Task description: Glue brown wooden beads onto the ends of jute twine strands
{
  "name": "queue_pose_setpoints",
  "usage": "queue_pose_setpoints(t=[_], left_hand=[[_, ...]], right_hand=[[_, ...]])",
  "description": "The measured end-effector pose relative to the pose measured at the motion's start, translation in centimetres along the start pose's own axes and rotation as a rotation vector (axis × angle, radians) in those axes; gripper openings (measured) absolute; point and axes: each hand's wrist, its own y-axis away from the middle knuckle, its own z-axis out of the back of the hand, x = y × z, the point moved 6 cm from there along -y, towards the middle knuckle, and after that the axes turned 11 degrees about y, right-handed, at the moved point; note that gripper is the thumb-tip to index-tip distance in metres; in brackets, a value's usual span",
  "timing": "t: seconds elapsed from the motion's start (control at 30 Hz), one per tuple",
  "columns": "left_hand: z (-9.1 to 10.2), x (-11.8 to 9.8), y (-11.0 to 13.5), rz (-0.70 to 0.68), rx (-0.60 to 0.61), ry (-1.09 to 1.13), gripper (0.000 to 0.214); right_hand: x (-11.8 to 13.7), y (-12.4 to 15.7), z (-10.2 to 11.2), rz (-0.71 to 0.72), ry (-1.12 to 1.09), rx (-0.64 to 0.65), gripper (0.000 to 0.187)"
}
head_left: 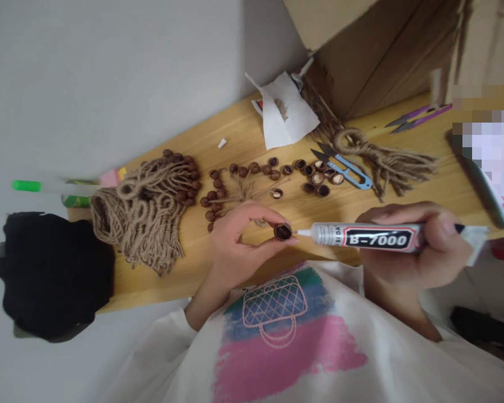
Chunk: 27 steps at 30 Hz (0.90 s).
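My left hand (239, 243) pinches a small brown nut shell (283, 231) between thumb and fingers, its hollow turned up. My right hand (420, 246) is wrapped round a B-7000 glue tube (372, 237). The tube's thin nozzle points left and almost touches the shell. Both hands hover over the front edge of the wooden table (403, 184), above my white printed shirt. Just behind my left hand lie several more brown shells (273, 170) in a loose row.
A jute macrame piece (147, 210) edged with shells lies at left, beside a black cloth (52, 274). Blue thread snips (346, 166), a knotted jute cord (378, 154), crumpled white paper (285, 112), purple scissors (415, 116) and cardboard boxes (382, 50) fill the back.
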Motion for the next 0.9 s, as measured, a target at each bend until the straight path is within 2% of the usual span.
queue_pose_setpoints(t=[0.1, 0.33, 0.6, 0.8, 0.9], left_hand=[[-0.02, 0.04, 0.03, -0.021, -0.014, 0.039, 0.028], [-0.1, 0.0, -0.1, -0.018, 0.005, 0.025, 0.028], [-0.17, 0.08, 0.04, -0.038, 0.011, 0.064, 0.035], [-0.22, 0.06, 0.04, -0.044, 0.017, 0.07, 0.031], [-0.3, 0.07, 0.04, -0.037, 0.034, 0.061, 0.031]], right_hand=[[0.16, -0.01, 0.02, 0.019, 0.006, 0.002, 0.027], [0.78, 0.3, -0.64, 0.038, -0.019, 0.149, 0.026], [0.46, 0.1, -0.32, 0.019, -0.019, 0.093, 0.024], [0.84, 0.28, -0.77, 0.041, -0.077, 0.216, 0.028], [0.71, 0.2, -0.7, 0.044, -0.074, 0.209, 0.028]])
